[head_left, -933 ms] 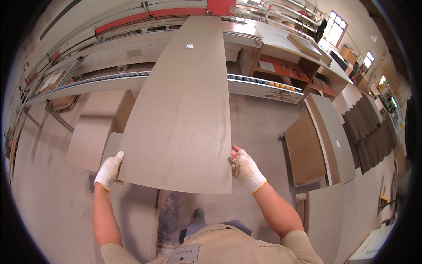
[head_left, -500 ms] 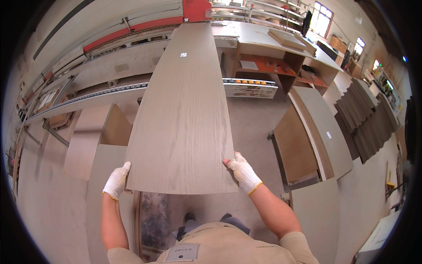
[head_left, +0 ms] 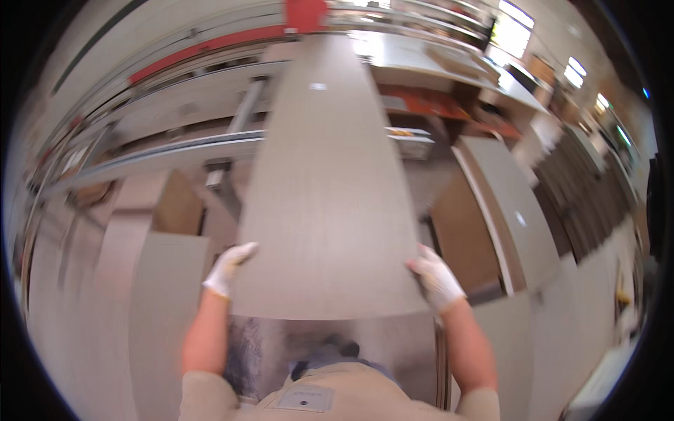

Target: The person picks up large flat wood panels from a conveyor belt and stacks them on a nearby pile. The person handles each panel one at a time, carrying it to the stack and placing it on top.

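Note:
A long grey-brown wood-grain panel (head_left: 326,203) stretches away from me, its near end held in front of my body. My left hand (head_left: 228,268), in a white knit glove, grips the left edge close to the near corner. On the opposite edge my right hand (head_left: 437,278), gloved the same way, holds the panel with the thumb near its top face. The fingers of both hands are hidden beneath the board. A small white label (head_left: 318,86) is stuck near the far end, which reaches the machine with a red housing (head_left: 305,15).
A roller rail (head_left: 189,147) runs across under the panel. Stacked panels stand at left (head_left: 168,281) and on the right (head_left: 516,203). Behind, at the right, is a workbench (head_left: 428,59) with orange-red shelves. Brown corrugated sheets (head_left: 579,189) lie farther right.
The panel's near end and both hands have swung to the right in the picture. More of the roller rail shows at left. The view is now blurred by motion.

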Demonstrator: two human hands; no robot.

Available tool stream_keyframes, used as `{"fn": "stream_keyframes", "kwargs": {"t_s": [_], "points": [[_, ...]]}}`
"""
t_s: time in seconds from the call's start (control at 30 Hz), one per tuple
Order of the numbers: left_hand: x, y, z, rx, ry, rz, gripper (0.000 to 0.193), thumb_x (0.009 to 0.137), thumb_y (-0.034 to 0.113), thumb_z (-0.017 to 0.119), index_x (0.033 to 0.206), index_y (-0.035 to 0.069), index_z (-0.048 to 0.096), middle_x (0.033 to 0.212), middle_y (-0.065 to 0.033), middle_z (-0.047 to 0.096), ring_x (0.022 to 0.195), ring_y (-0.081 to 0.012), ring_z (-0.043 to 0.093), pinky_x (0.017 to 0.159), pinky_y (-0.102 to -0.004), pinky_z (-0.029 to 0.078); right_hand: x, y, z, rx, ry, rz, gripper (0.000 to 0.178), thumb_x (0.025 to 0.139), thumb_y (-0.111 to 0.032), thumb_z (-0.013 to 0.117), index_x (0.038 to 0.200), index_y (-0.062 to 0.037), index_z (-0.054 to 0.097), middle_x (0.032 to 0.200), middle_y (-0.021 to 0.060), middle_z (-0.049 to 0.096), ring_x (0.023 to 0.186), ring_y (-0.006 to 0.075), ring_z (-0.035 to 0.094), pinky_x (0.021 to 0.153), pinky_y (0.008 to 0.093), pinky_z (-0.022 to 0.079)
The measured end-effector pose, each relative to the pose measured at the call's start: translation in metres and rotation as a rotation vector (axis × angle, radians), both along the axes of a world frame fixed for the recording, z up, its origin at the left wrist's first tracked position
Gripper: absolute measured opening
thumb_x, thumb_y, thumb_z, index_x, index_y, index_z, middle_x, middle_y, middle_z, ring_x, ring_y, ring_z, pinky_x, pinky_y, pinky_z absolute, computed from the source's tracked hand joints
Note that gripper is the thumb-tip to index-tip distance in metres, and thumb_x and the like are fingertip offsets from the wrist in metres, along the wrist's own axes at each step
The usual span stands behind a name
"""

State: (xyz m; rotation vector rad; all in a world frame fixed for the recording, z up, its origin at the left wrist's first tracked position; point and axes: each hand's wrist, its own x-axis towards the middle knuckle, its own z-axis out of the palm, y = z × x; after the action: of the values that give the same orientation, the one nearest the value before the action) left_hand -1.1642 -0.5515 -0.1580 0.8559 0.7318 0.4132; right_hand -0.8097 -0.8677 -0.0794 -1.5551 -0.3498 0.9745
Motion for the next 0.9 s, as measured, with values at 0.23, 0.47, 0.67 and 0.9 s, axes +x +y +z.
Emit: {"fn": "stream_keyframes", "kwargs": {"t_s": [0.23, 0.47, 0.67, 0.9], "points": [[0.112, -0.06, 0.04, 0.153, -0.145, -0.051, 0.037, 0.095, 0.024, 0.074, 0.119, -0.003, 0.07, 0.113, -0.008, 0.073, 0.107, -0.0161, 0.068, 0.097, -0.0326, 0.054, 0.102, -0.047, -0.004, -0.134, -0.202, -0.155, 0.019, 0.096, -0.028, 0.06, 0.099, -0.0102, 0.068, 0.096, 0.0008, 0.065, 0.087, 0.0155, 0.057, 0.082, 0.0331, 0.047], [0.119, -0.165, 0.025, 0.073, -0.13, -0.045, 0.064, 0.09, 0.038, 0.078, 0.135, -0.003, 0.059, 0.122, -0.0128, 0.066, 0.118, -0.0195, 0.059, 0.102, -0.0366, 0.048, 0.133, -0.111, -0.041, -0.281, -0.517, -0.173, 0.04, 0.107, -0.029, 0.049, 0.122, 0.0026, 0.067, 0.097, 0.0135, 0.068, 0.088, 0.0261, 0.061, 0.084, 0.0415, 0.05], [0.129, -0.338, 0.032, 0.014, 0.037, -0.05, 0.098, 0.087, 0.06, 0.076, 0.146, -0.01, 0.043, 0.142, -0.0237, 0.056, 0.133, -0.0283, 0.051, 0.11, -0.0387, 0.042, 0.101, -0.225, 0.019, -0.566, -0.269, -0.317, 0.07, 0.104, -0.048, 0.048, 0.155, 0.0005, 0.042, 0.158, 0.016, 0.046, 0.139, 0.0333, 0.048, 0.114, 0.046, 0.041], [0.077, -0.501, 0.037, 0.191, 0.169, -0.836, 0.103, 0.083, 0.064, 0.076, 0.143, -0.014, 0.047, 0.144, -0.0266, 0.055, 0.129, -0.0325, 0.056, 0.108, -0.0437, 0.047, 0.133, -0.432, -0.007, -0.984, -0.839, -0.213, 0.065, 0.107, -0.047, 0.042, 0.136, 0.0078, 0.062, 0.132, 0.0238, 0.068, 0.119, 0.0363, 0.064, 0.106, 0.042, 0.047]]}}
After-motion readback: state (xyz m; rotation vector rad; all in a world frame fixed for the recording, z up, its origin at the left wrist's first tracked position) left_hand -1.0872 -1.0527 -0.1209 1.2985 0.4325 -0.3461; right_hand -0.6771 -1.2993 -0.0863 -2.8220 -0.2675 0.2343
